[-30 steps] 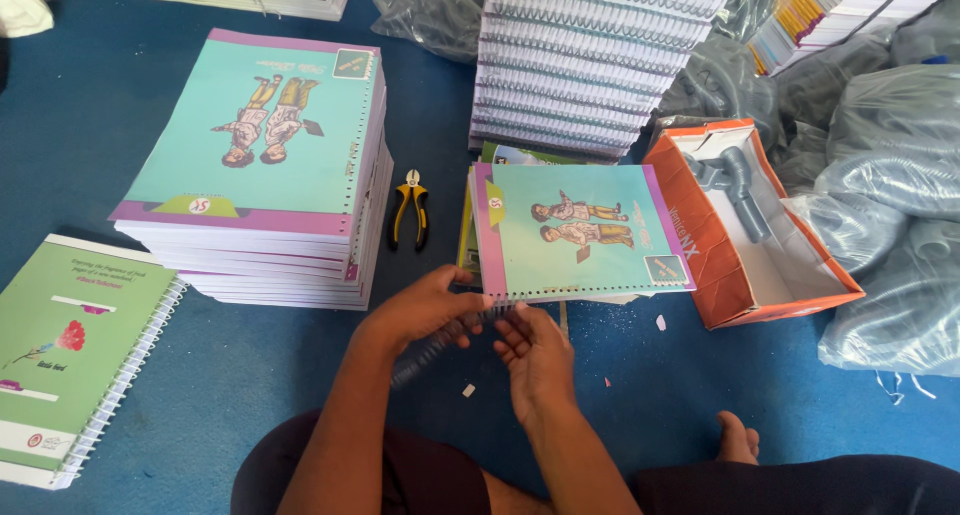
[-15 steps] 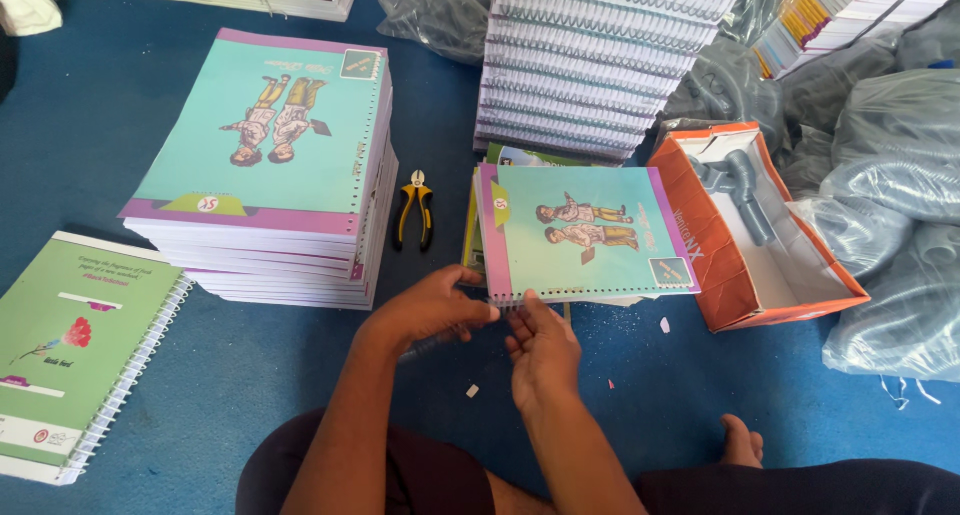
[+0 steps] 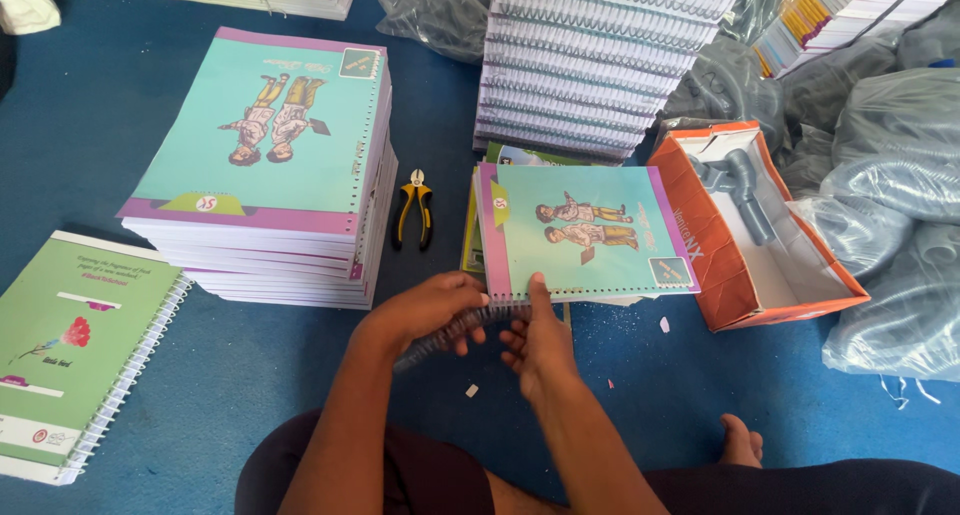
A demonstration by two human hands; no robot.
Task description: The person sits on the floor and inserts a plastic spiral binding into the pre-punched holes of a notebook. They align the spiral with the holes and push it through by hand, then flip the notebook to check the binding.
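A teal booklet with a purple border [image 3: 585, 233] is laid on the blue floor [image 3: 200, 375] in front of the seated person, its punched lower edge turned toward the hands. A dark spiral binding coil [image 3: 450, 333] is held along that edge. The left hand [image 3: 428, 313] is closed around the coil, while the right hand [image 3: 535, 340] is pinched on the coil's end with the forefinger pressed onto the booklet's edge. Just left of the booklet, yellow-handled pliers [image 3: 412, 213] are laid on the floor. Further left, a tall stack of teal booklets [image 3: 270, 165] is seen, and at the far left a green spiral-bound book [image 3: 75, 350] with a red flower printed on it. Behind the booklet a pile of bound books [image 3: 600, 65] is stacked, spines forward. To the right, an open orange cardboard box [image 3: 755, 230] holding a grey tool is placed beside grey plastic bags [image 3: 890, 195].
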